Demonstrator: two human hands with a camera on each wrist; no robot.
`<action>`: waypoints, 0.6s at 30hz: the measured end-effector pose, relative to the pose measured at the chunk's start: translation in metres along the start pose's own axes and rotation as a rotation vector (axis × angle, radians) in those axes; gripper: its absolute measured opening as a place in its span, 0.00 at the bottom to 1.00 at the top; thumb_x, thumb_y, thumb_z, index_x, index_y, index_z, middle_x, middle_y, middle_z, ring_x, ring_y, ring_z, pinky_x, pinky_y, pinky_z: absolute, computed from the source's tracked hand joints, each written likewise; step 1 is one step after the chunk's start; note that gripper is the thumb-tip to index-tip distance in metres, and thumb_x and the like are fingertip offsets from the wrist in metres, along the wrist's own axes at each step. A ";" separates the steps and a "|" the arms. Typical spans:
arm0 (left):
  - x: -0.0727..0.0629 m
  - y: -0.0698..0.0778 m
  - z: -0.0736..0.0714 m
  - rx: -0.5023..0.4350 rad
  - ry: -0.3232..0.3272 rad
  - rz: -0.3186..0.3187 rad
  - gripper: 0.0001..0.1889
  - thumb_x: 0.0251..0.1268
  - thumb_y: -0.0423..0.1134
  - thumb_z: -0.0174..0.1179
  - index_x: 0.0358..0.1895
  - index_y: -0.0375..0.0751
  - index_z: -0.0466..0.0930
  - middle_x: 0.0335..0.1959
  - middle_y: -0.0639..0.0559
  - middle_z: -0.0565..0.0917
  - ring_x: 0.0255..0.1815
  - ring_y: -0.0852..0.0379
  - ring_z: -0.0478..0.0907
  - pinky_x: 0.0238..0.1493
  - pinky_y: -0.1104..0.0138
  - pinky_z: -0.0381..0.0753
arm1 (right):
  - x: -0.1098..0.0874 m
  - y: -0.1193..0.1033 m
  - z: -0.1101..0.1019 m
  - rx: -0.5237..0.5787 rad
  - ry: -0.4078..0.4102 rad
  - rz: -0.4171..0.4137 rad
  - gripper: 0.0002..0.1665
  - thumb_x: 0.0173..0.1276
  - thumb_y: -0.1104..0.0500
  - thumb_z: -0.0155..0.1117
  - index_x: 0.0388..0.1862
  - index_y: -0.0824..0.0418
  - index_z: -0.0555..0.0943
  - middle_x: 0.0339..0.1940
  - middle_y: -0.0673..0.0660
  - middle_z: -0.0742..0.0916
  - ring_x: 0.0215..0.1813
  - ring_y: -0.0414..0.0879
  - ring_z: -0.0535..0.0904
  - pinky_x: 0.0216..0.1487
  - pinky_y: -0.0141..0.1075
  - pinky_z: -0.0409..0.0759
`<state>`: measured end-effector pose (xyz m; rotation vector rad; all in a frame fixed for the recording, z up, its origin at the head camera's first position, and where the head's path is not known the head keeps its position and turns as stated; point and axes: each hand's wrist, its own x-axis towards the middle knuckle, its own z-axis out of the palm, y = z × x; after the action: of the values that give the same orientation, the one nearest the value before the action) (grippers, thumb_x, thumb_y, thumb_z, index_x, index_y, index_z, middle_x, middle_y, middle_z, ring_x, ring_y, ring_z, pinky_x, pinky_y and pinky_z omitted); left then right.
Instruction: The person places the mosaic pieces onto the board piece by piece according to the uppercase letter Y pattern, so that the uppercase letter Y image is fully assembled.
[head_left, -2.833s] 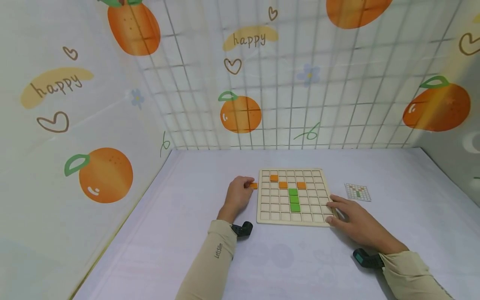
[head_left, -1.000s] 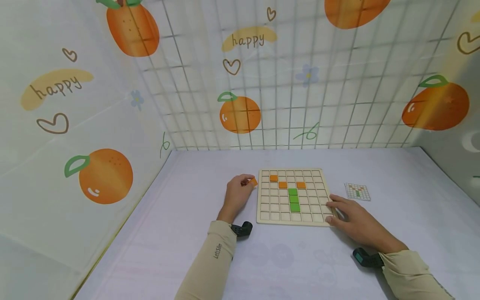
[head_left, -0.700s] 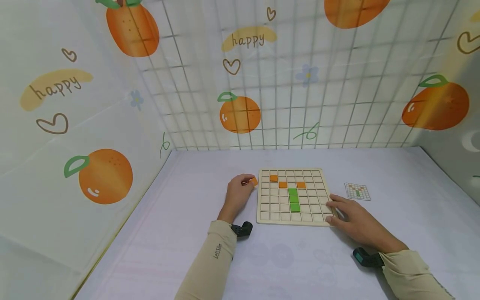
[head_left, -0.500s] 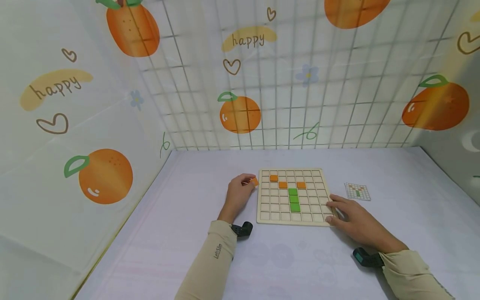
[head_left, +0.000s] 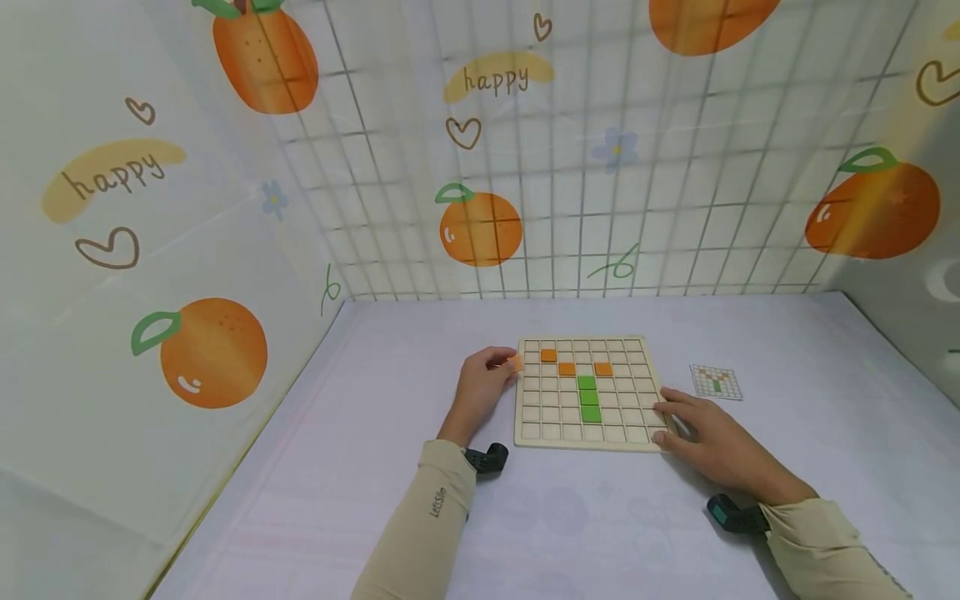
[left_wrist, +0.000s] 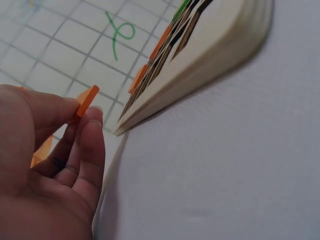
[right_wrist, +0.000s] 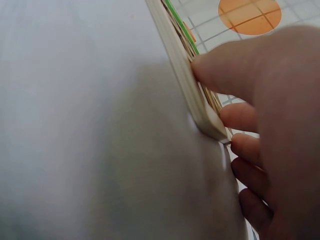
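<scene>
In the head view, my left hand (head_left: 482,385) is at the left edge of a pale wooden grid board (head_left: 540,433). Thumb and fingertips pinch a small orange square tile (left_wrist: 88,101), tilted and raised in the left wrist view. Three orange tiles (head_left: 567,369) lie in upper cells of the board. Below them, three green tiles (head_left: 588,397) form a column. My right hand (head_left: 716,446) rests at the board's lower right edge. Its thumb touches the top of the frame, and the other fingers lie loosely along the side in the right wrist view.
A small pattern card (head_left: 717,382) with a coloured grid lies right of the board. White cloth (head_left: 585,533) covers the table. Behind it rises a printed wall sheet (head_left: 555,192) with oranges and grid lines, and side sheets stand left and right.
The orange tile in my left hand has been tipped up and carried slightly right, towards the board's upper left edge. My right hand and the tiles on the board stay put.
</scene>
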<state>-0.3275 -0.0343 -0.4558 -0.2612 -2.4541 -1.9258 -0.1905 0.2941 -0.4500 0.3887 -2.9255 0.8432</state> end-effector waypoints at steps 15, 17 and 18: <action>-0.003 0.008 0.009 -0.040 -0.053 -0.028 0.13 0.66 0.35 0.64 0.52 0.46 0.86 0.44 0.51 0.83 0.42 0.56 0.80 0.43 0.67 0.82 | 0.001 0.001 0.001 0.001 0.004 -0.001 0.34 0.71 0.45 0.65 0.65 0.67 0.77 0.74 0.70 0.69 0.73 0.71 0.61 0.66 0.67 0.59; -0.003 0.010 0.010 -0.019 -0.063 -0.028 0.14 0.66 0.36 0.64 0.54 0.46 0.86 0.45 0.53 0.83 0.43 0.55 0.80 0.43 0.66 0.81 | 0.001 0.001 0.001 0.000 0.005 -0.004 0.34 0.71 0.45 0.66 0.65 0.67 0.77 0.74 0.70 0.69 0.72 0.71 0.61 0.66 0.67 0.59; -0.003 0.012 0.011 -0.011 -0.069 -0.029 0.15 0.66 0.36 0.65 0.55 0.46 0.86 0.46 0.53 0.83 0.44 0.55 0.79 0.43 0.66 0.81 | 0.001 0.001 0.001 -0.001 0.006 -0.005 0.34 0.71 0.45 0.66 0.65 0.67 0.77 0.74 0.70 0.69 0.72 0.71 0.61 0.66 0.67 0.59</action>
<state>-0.3217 -0.0219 -0.4476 -0.2981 -2.5039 -1.9753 -0.1914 0.2943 -0.4512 0.3931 -2.9182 0.8414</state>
